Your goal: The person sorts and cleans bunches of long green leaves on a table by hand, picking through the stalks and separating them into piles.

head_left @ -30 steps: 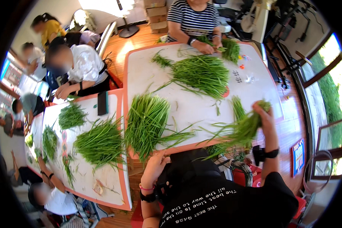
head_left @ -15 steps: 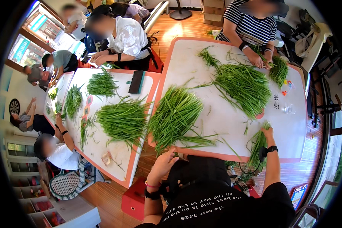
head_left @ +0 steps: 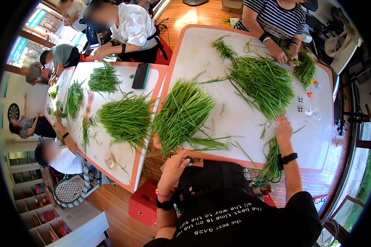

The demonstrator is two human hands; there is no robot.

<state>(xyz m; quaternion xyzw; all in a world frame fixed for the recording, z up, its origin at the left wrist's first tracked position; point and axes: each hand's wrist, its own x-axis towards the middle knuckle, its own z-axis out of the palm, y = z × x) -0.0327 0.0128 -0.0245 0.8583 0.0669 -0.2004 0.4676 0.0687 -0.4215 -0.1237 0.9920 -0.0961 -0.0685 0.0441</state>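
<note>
- The room has a wooden floor [head_left: 92, 210], and several people work around white tables with orange borders; the nearer table [head_left: 239, 123] is in front of you, and a second table [head_left: 127, 164] stands at your left.
- On your table lie two big heaps of long green chives: the left heap [head_left: 183, 113] near the corner by your left side, and the middle heap [head_left: 261, 84] before a co-worker in a striped shirt [head_left: 272, 20].
- The small chive bundle [head_left: 273, 158] is at your right; it lies across the near border, its lower part hanging over the edge.
- Your right hand [head_left: 283, 129] is above the table, between the lower tip of the middle heap and the small bundle. It is blurred, so I cannot tell whether its fingers are closed on any stalk.
- Your left hand [head_left: 174, 166] is at the near border, just beside the lower end of the left heap. Its fingers look loose and apart, and I see nothing held in it.
- The step in hand, I judge, is handling of the small bundle, with the right hand only.
- The next move calls, in my opinion, for a sure hold near the bundle's top, so the overhanging stalks do not slide down.
</note>
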